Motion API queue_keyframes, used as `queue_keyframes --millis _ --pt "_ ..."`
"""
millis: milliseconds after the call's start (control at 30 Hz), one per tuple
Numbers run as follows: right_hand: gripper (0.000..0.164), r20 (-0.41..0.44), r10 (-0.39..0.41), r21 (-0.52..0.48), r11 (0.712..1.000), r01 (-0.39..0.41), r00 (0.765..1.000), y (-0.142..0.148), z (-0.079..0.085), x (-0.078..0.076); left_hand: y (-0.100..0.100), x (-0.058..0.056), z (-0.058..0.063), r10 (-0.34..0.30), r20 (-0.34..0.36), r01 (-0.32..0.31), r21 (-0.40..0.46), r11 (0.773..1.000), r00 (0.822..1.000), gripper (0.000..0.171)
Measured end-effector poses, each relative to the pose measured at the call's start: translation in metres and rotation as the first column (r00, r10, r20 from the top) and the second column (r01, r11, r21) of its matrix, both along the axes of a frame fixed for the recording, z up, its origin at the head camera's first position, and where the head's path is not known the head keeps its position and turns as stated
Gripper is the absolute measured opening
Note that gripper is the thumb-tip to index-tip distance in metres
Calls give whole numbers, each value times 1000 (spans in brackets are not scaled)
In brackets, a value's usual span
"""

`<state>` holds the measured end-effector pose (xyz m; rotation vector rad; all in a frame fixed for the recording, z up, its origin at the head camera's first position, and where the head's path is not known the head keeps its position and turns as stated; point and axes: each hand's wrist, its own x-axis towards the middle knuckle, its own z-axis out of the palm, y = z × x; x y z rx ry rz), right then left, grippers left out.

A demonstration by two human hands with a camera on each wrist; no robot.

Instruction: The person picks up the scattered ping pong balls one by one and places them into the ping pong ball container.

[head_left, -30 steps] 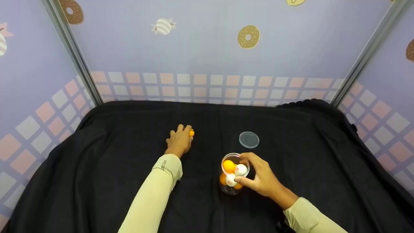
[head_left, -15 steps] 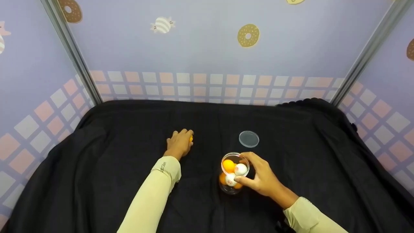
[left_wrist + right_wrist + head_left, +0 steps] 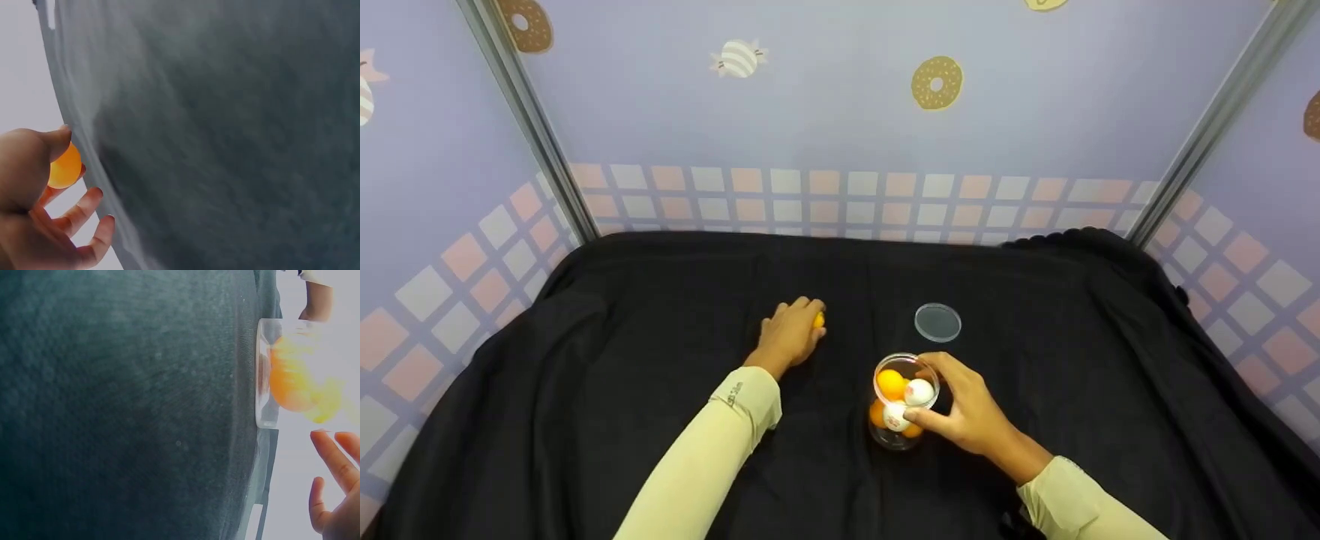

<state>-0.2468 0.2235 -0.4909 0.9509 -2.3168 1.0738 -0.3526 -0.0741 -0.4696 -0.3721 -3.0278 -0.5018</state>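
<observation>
An orange ping-pong ball [image 3: 66, 167] is pinched between the thumb and fingers of my left hand [image 3: 792, 334], its other fingers spread loosely. In the head view that hand is over the black cloth, left of the jar, and covers most of the ball [image 3: 818, 320]. With thumb and fingers, my right hand [image 3: 967, 405] grips the rim of a clear round jar [image 3: 894, 444], which stands upright. Inside the jar lie several orange and white ping-pong balls [image 3: 919, 392]. The right wrist view shows the jar's base [image 3: 264, 377] on the cloth, with glare over the balls.
A clear round lid [image 3: 937, 322] lies flat on the cloth behind the jar. Black cloth [image 3: 675, 420] with loose folds covers the table. Patterned lilac walls [image 3: 840, 120] close off the back and both sides.
My left hand moves slightly toward the body, then right, the orange ping-pong ball still in its fingers. My right hand and the jar stay in place.
</observation>
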Motion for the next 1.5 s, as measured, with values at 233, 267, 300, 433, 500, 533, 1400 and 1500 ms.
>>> queue_keyframes --millis 233,267,300,433,500,533,1400,1500 --pt "61 -7 2 7 1000 -2 1000 0 0 -1 25 23 26 -192 -96 209 220 953 977 39" --pt "62 -8 3 6 1000 -3 1000 0 0 -1 28 27 30 -222 -108 242 243 939 969 39" --pt "62 -10 5 5 1000 -5 1000 0 0 -1 31 32 35 -254 -122 277 258 925 960 39" --pt "61 -13 10 5 1000 -10 1000 1 0 -1 42 51 51 -352 -161 385 270 883 922 39" --pt "60 -9 11 4 1000 -11 1000 1 0 -1 46 61 57 -388 -180 424 269 865 904 39" --pt "60 -6 10 4 1000 -10 1000 0 0 -1 48 65 59 -401 -191 440 269 857 896 39" --pt "60 -10 15 6 1000 -15 1000 0 0 -1 67 123 59 -484 -189 512 142 847 854 36" --pt "60 -14 15 6 1000 -15 1000 0 -1 -1 66 124 57 -476 -193 505 147 851 858 37"
